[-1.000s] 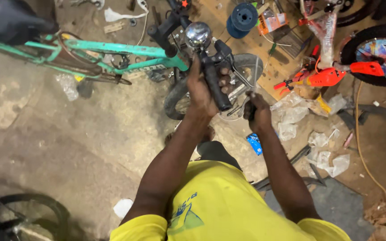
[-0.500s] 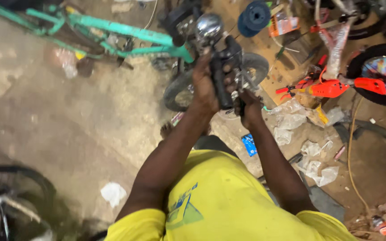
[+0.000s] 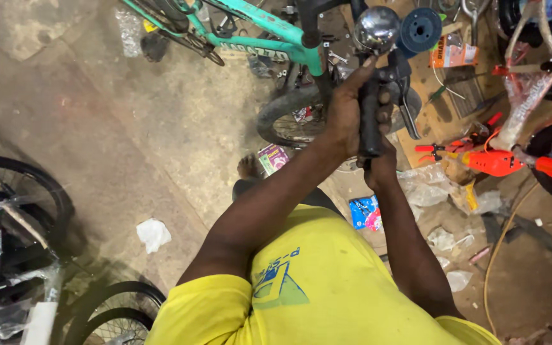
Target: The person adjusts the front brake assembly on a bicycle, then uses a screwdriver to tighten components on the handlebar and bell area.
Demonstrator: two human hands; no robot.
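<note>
A teal bicycle (image 3: 269,32) stands in front of me, its front wheel (image 3: 282,121) pointing at my foot. My left hand (image 3: 346,108) is wrapped around the handlebar beside the black rubber grip (image 3: 370,124), with the thumb stretched up toward a chrome bell (image 3: 376,27). My right hand (image 3: 381,167) is closed around the near end of that grip, just under the left hand. A black brake lever (image 3: 410,108) sticks out to the right of the grip.
A small orange-red bicycle (image 3: 499,160) lies at the right among clear plastic bags (image 3: 429,191). A blue spool (image 3: 420,29) and tools lie on a board behind the bell. Black wheels (image 3: 20,191) stand at the left, with crumpled white paper (image 3: 153,233) on the concrete floor.
My right hand has moved in from the right onto the near end of the grip. The left hand keeps its hold on the handlebar. The view has swung left and down.
</note>
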